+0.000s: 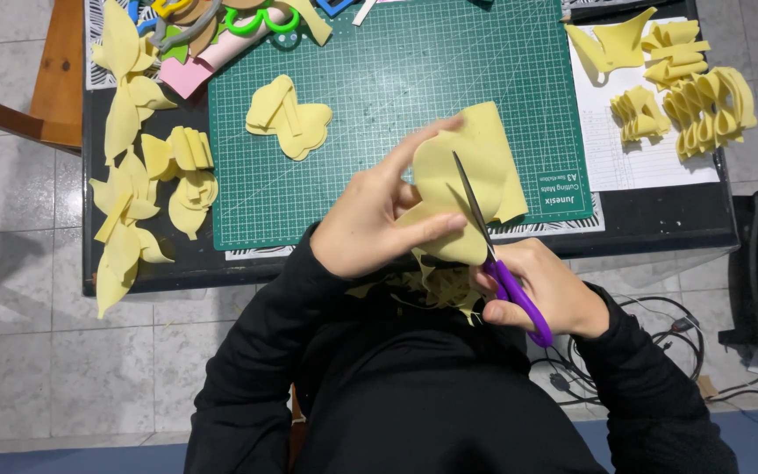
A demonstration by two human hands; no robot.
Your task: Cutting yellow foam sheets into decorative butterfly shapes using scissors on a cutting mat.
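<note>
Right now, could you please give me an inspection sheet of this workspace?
Surface: dark table carrying a green cutting mat.
Job's things: yellow foam sheet; purple-handled scissors cutting it.
Clutter: yellow foam cutouts at left, folded foam pieces on white paper at right, offcuts on the lap.
Hands: left hand pinches the sheet; right hand works the scissors.
Cables: black cables on the floor.
Surroundings: tiled floor, wooden chair.

A pale yellow foam sheet (471, 175), folded and curling, is being held up above the near edge of a green cutting mat. Purple-handled scissors (495, 254) are lying across it, their slim metal blades pointing up and away over its middle. Thin yellow trimmings (445, 288) are lying just below the sheet.
</note>
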